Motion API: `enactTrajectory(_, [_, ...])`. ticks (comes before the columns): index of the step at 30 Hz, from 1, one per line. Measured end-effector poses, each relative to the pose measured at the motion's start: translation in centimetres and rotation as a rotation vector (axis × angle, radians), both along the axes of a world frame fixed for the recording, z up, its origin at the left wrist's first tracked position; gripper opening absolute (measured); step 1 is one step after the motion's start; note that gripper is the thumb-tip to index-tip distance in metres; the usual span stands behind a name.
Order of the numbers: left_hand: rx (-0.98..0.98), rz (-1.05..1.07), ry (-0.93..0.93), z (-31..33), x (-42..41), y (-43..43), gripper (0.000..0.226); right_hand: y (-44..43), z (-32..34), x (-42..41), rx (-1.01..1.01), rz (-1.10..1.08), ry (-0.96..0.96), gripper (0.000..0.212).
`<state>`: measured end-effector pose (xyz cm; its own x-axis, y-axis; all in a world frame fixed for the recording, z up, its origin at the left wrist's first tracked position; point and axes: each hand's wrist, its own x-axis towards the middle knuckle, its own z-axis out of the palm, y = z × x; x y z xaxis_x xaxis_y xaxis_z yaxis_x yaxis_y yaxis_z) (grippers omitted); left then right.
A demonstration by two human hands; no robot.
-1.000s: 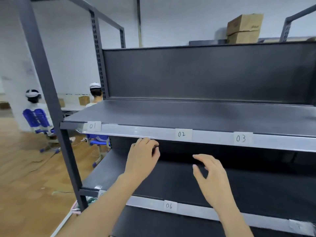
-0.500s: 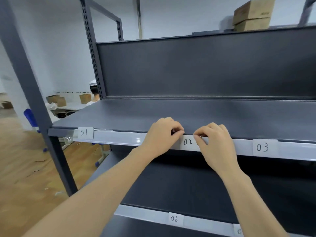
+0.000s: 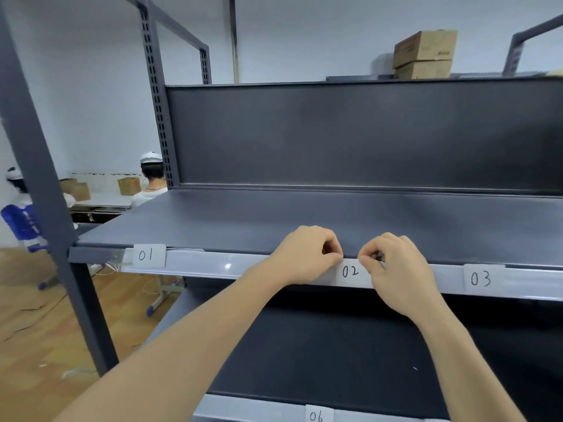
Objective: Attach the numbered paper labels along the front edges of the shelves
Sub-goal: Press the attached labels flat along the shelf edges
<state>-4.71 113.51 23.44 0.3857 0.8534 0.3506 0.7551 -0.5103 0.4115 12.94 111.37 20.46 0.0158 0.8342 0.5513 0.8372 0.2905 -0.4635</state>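
Note:
A dark grey metal shelf (image 3: 304, 220) has a pale strip (image 3: 219, 264) along its front edge. Three white paper labels sit on that strip: "01" (image 3: 147, 255) at the left, "02" (image 3: 350, 272) in the middle, "03" (image 3: 481, 278) at the right. My left hand (image 3: 307, 254) pinches the top left corner of label "02". My right hand (image 3: 393, 263) pinches its top right corner. Both hands cover the label's side edges. On the lower shelf's front strip, label "06" (image 3: 316, 415) shows at the bottom edge of the view.
A grey upright post (image 3: 45, 193) stands at the left front corner of the rack. Two cardboard boxes (image 3: 425, 54) are stacked on top at the back right. To the left, two seated people (image 3: 150, 178) wear white caps beside a table with boxes, on a wooden floor.
Both hands rose from in front of the lower shelf to the upper shelf's front strip and closed on the top corners of label "02". The view shifted with my head.

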Motion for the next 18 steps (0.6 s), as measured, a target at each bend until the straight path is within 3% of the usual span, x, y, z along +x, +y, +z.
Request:
enactTrajectory(5, [0.034,-0.009,0.123,0.4,0.1,0.2,0.009,0.0,0.1,-0.2,0.008,-0.033,0.014,0.018])
enactTrajectory(12, [0.111,-0.016,0.009,-0.8,-0.1,0.0,0.007,-0.3,-1.0,-0.3,0.117,-0.013,0.046,0.014])
enactTrajectory(18, [0.095,-0.012,0.030,-0.3,0.0,0.1,0.007,-0.2,-0.2,-0.5,0.052,-0.049,-0.036,0.015])
